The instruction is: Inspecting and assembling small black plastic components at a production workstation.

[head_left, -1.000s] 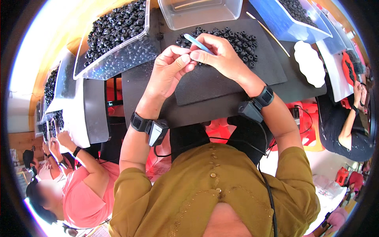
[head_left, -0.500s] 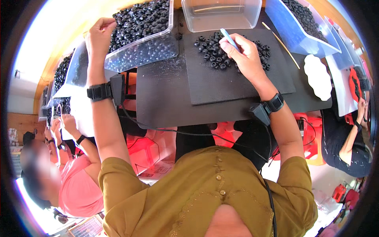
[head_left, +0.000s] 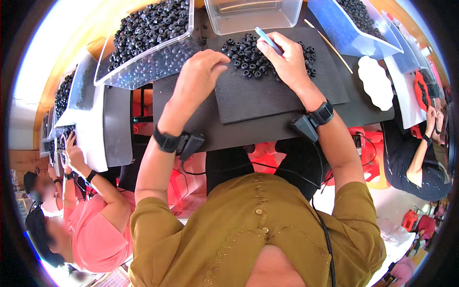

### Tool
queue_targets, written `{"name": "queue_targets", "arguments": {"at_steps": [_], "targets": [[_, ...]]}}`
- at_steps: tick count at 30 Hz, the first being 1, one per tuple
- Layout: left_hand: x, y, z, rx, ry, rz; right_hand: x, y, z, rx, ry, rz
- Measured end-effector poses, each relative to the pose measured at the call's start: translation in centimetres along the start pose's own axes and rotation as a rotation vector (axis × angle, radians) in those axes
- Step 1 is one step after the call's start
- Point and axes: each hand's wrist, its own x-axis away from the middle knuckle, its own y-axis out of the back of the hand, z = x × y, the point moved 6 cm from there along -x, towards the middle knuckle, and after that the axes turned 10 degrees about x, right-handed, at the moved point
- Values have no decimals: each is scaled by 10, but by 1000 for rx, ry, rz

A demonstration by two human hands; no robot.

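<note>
Since half a second ago your left hand (head_left: 201, 76) has come back from the clear bin of black rings (head_left: 148, 36) at the far left and now hovers over the left edge of the black foam mat (head_left: 267, 95), fingers curled together with the tips pointing at the ring pile; whether they pinch a ring you cannot tell from here. Your right hand (head_left: 287, 60) has stayed on the mat.

Going by size: the dark table (head_left: 191, 124) carries everything, with the full bin at its far left, an empty clear tub (head_left: 253, 14) at the far middle and a blue-tinted bin (head_left: 354, 28) of more rings to the right. The foam mat lies in front of you, and the loose pile of small black rings (head_left: 246, 55) sits at its far edge, just beyond both hands. A white scalloped dish (head_left: 375, 81) rests to the right, near a thin wooden stick (head_left: 332, 48).

Your right hand's thumb and forefinger pinch a slim light-blue tool (head_left: 267, 39) (pen-shaped, tip slanting up-left), right over the pile.
</note>
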Motion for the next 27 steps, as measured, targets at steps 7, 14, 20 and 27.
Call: {"name": "queue_targets", "arguments": {"at_steps": [7,14,20,27], "targets": [[-15,-45,13,-109,-68,22,2,2,-5,21,29,-33],[-4,-39,15,386,258,38,1,5,-4,-12,41,-42],[4,-32,23,1472,391,-48,6,-6,9,-82,117,79],[12,-42,36,1693,401,-79,8,-12,15,-40,182,175]]}}
